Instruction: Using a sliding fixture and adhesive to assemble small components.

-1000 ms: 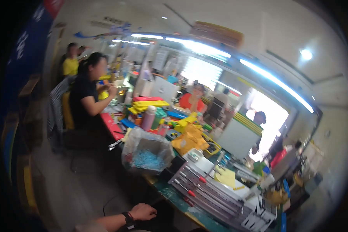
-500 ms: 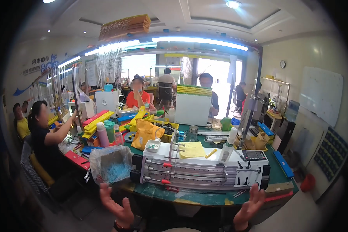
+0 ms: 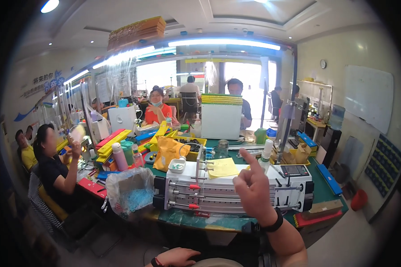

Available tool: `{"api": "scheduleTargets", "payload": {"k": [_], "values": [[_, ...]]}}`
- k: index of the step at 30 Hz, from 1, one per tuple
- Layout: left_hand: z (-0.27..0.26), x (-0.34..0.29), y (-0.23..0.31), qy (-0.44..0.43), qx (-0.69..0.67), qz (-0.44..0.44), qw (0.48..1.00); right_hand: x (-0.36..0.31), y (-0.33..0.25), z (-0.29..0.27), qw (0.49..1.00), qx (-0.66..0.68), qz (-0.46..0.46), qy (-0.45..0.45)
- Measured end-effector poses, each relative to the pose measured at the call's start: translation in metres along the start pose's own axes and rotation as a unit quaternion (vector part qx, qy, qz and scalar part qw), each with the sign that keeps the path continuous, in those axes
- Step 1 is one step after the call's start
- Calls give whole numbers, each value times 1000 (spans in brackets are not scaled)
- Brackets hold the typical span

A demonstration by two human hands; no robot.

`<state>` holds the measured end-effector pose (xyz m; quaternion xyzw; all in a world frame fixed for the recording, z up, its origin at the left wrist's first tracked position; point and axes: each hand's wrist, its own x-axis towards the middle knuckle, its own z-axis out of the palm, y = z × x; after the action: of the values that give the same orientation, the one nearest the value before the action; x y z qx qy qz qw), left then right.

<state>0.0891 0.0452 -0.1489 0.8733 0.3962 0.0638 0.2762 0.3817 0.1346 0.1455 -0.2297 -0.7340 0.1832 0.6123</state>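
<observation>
My right hand (image 3: pixel 254 189) is raised in front of the machine with the index finger stretched out and the other fingers partly curled. It holds nothing and wears a dark wristband. Low down, my left hand (image 3: pixel 178 256) rests flat near my lap, fingers extended, nothing in it. Behind the right hand stands a long white machine (image 3: pixel 178 174) with metal rails and red-tipped spindles. A yellow paper (image 3: pixel 223 168) lies on top of it, beside a small white dish (image 3: pixel 177 165). A white-capped bottle (image 3: pixel 266 153) stands just beyond my fingers.
A plastic-lined bin (image 3: pixel 131 191) with light blue strands sits left of the machine. An orange bag (image 3: pixel 170 151), a pink flask (image 3: pixel 119 156) and a yellow basket (image 3: pixel 194 155) crowd the green table (image 3: pixel 227 222). Co-workers sit left and opposite. A metal post (image 3: pixel 287 120) rises at right.
Both hands were spread palms-up at the table's front edge. The right has risen and reached forward, pointing; the left has dropped to my lap. A co-worker at left has raised a pale object.
</observation>
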Motion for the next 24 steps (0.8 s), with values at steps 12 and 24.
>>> {"api": "scheduleTargets", "payload": {"k": [12,24], "values": [[29,4,-7,-14,-104,-21,994,1,-80,104,889,104,-295,-335],[50,-27,-27,43,-195,-51,978,-141,56,5,810,-118,198,-539]]}}
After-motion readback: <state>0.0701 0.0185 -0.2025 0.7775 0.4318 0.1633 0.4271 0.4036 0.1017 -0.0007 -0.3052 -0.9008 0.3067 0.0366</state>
